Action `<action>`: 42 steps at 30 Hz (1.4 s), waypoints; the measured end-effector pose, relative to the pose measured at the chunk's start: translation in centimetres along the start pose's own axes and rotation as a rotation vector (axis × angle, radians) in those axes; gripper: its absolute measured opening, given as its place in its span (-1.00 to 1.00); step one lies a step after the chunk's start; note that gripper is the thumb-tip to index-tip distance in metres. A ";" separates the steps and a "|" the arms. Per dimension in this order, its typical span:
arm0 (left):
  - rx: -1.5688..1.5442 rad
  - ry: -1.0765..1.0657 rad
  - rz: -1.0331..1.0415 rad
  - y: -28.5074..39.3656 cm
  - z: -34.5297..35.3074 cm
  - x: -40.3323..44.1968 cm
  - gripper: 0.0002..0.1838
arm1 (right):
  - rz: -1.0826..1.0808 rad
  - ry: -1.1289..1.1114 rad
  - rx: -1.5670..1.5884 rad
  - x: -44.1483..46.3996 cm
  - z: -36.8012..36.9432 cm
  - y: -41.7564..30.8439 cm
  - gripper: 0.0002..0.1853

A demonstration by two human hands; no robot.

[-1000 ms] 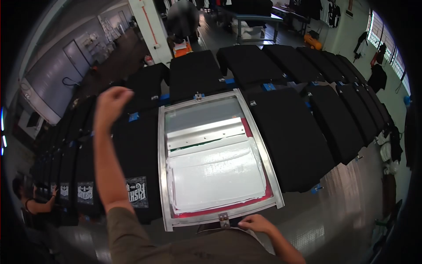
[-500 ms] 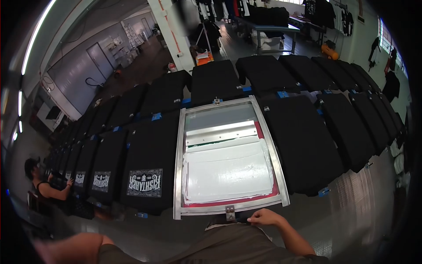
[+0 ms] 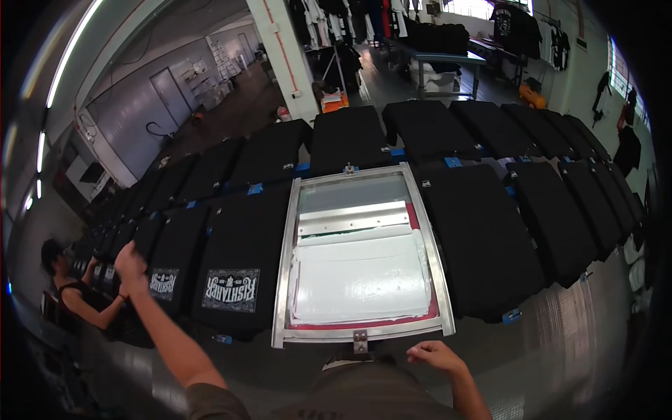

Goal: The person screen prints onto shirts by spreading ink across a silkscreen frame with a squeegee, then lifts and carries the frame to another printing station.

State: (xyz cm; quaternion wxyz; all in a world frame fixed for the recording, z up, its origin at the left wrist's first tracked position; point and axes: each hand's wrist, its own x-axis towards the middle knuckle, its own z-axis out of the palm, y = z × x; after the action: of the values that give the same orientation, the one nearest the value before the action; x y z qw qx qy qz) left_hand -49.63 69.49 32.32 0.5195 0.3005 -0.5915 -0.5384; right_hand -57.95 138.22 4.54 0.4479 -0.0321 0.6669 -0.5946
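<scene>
A screen printing frame of silvery metal lies over a black shirt in front of me. White ink covers much of its mesh, and a metal-handled squeegee rests across the ink's far side. My left hand is raised at the left, fingers curled in, over the row of shirts; no object shows in it. Just beyond the frame's front right edge is my right hand, its fingers curled together with nothing visible between them. Left of the frame lies a printed black shirt with white lettering.
Long rows of black shirts on boards stretch to both sides and behind the frame. Another person works at the far left. A pillar, a blue table and hanging clothes stand farther back.
My left hand has swung up from the lower left to above the shirts. The right hand has drawn slightly right, away from the frame's front bracket. The view has shifted slightly.
</scene>
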 end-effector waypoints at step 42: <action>-0.768 -1.983 -1.129 3.7 32.0 -53.7 -0.17 | -1.880 0.543 0.367 -13.5 -2.8 -45.2 -0.60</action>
State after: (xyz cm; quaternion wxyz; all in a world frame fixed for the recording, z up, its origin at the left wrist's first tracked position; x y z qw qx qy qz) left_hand -63.90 129.93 24.06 -0.4146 -0.2018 -0.3198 -0.8277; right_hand -73.81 134.98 48.88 -0.3750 -0.3404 0.3479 -0.7889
